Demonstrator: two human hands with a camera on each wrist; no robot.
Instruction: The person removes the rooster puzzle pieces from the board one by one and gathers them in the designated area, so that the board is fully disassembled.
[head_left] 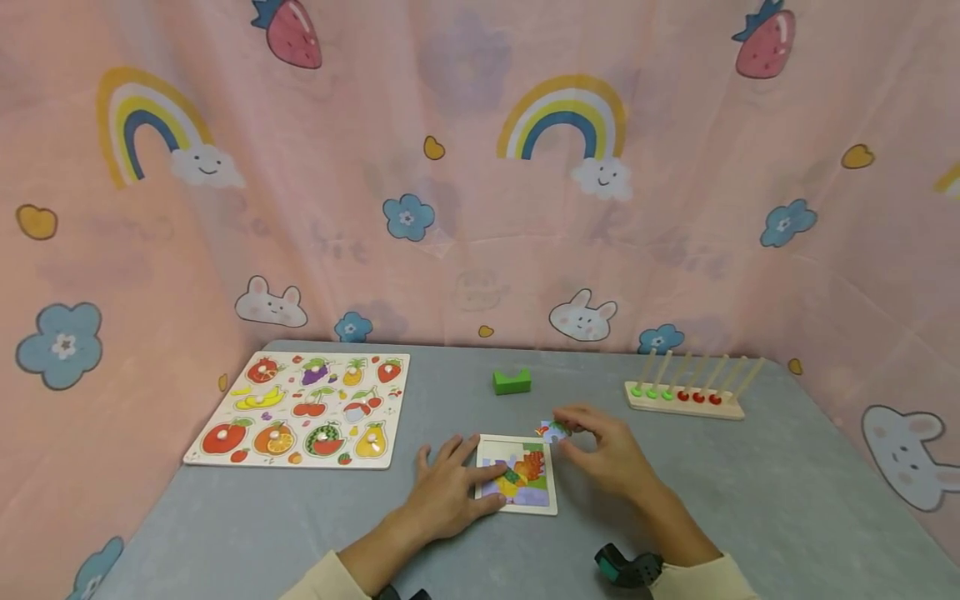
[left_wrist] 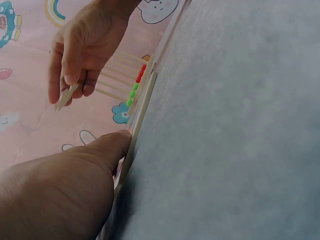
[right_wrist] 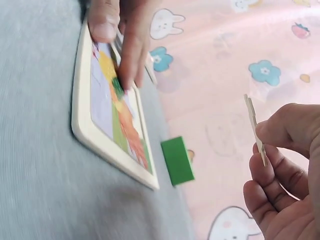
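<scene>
A small jigsaw puzzle [head_left: 534, 497] in a pale wooden frame lies on the grey table, its upper part showing bare wood. My left hand [head_left: 444, 492] rests on its left side, thumb and forefinger spread over the picture. Above the frame's top right corner, my right hand [head_left: 611, 454] pinches a puzzle piece [head_left: 553, 431] between thumb and fingers. In the right wrist view that piece [right_wrist: 255, 131] is seen edge-on, held apart from the frame. The left wrist view shows the right hand [left_wrist: 87, 45] raised off the table.
A fruit peg board [head_left: 296, 408] lies at the left. Behind the puzzle stands a green block [head_left: 512, 382] with a curved notch. At the back right is a wooden rack [head_left: 684, 401] of upright pegs with green and red beads. A pink patterned curtain [head_left: 465, 275] hangs behind the table.
</scene>
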